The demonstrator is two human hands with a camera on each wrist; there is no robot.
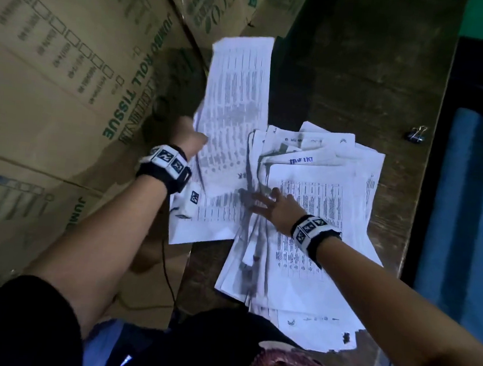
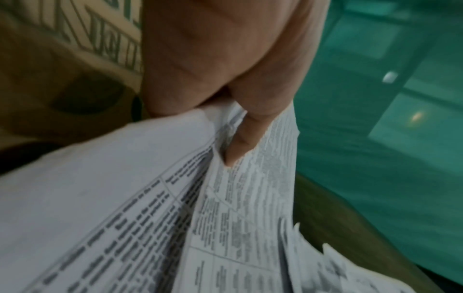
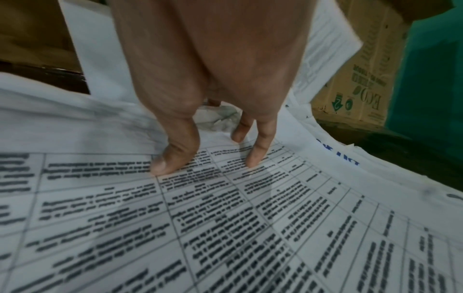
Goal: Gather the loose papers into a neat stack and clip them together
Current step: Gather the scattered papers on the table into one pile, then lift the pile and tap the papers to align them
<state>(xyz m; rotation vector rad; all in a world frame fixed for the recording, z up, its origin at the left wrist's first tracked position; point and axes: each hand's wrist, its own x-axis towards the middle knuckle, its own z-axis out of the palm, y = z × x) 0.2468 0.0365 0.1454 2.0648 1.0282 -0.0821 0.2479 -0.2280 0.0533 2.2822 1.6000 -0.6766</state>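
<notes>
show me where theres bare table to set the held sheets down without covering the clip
Bare wooden table lies beyond the paper pile, between the cardboard boxes and the binder clip by the right edge. The near side is crowded: the pile spreads under the right hand, and the left hand grips its sheets beside it.

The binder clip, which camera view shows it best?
The head view: the binder clip lies alone on the wooden table, beyond the papers. Neither wrist view shows it, only hands and printed sheets.

Matt printed papers (image 1: 304,216) (some creased); dull scuffed wooden table (image 1: 358,76); cardboard boxes (image 1: 55,67).
</notes>
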